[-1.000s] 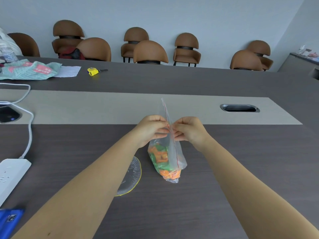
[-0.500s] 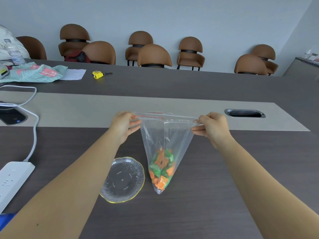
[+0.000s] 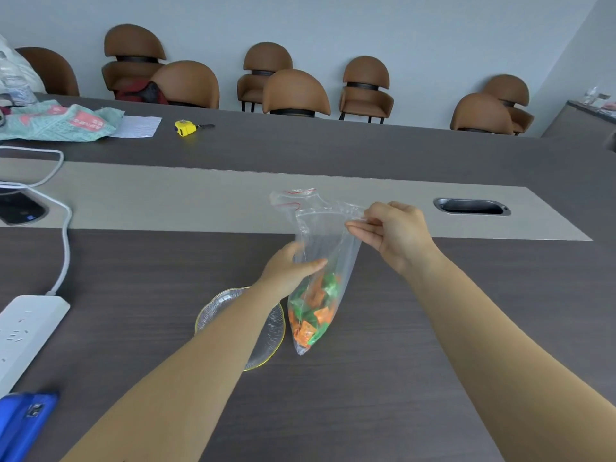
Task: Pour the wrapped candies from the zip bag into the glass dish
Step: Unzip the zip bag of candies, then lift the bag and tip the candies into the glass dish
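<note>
A clear zip bag (image 3: 328, 241) hangs upright over the dark table, its red-lined mouth open at the top. Orange and green wrapped candies (image 3: 313, 316) fill its lower end. My right hand (image 3: 395, 233) pinches the bag's upper right edge. My left hand (image 3: 288, 270) grips the bag around its middle from the left side. The glass dish (image 3: 271, 331), clear with a yellow rim, lies on the table just left of the bag's bottom, partly hidden under my left forearm. No candy shows in the visible part of the dish.
A white power strip (image 3: 23, 335) with its cable lies at the left edge, a blue object (image 3: 23, 425) below it. A cable slot (image 3: 471, 207) sits at right in the grey strip. A yellow tape measure (image 3: 185, 127), paper and a patterned bag lie farther back. Brown chairs line the wall.
The bag's mouth was pulled open between both hands. My left hand then let go of the top edge and dropped to grip the bag's middle. My right hand still holds the top.
</note>
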A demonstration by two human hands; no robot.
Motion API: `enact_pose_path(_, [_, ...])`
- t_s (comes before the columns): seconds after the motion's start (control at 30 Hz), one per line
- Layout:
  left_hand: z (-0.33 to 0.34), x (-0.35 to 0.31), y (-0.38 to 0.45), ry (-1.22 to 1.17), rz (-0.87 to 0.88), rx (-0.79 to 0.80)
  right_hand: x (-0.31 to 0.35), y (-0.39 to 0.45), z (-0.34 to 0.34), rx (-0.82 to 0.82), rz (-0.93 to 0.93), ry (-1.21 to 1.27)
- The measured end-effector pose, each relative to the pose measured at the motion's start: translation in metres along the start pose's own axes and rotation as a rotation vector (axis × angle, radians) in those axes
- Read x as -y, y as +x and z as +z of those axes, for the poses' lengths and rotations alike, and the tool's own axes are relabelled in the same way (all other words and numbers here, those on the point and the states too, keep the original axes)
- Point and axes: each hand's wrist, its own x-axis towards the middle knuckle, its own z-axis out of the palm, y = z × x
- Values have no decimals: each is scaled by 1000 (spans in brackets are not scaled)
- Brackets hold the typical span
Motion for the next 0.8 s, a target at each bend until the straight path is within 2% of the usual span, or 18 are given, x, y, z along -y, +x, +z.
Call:
enact_pose_path(0.1, [2,0,3,-36,38,-23,-1,-4,1,14,-20,3])
enact_pose_path(0.17, [-1,3,-3,-174,-15,53,-3,-7,0,45,-55,-4])
enact_pose_path(0.27, [-9,10,-14,-314,-108,160,-15,-9,-4,74,-127,-156])
enact_pose_path(0.4, [-23,22,-18,-453,-173,151,-50,-14,-14,10,-85,-396])
enact_pose_path(0.5, [-30,33,-20,-447,-201,159,-80,-21,-16,82,42,-558])
enact_pose_path(0.6, [-36,39,-24,-469,-201,203,-104,-25,-12,174,126,-608])
enact_pose_path(0.7, [-39,49,-27,-495,-183,192,-117,-24,-11,85,117,-701])
enact_pose_path(0.8, [-36,67,-37,-355,-139,175,-120,-27,-15,23,84,-709])
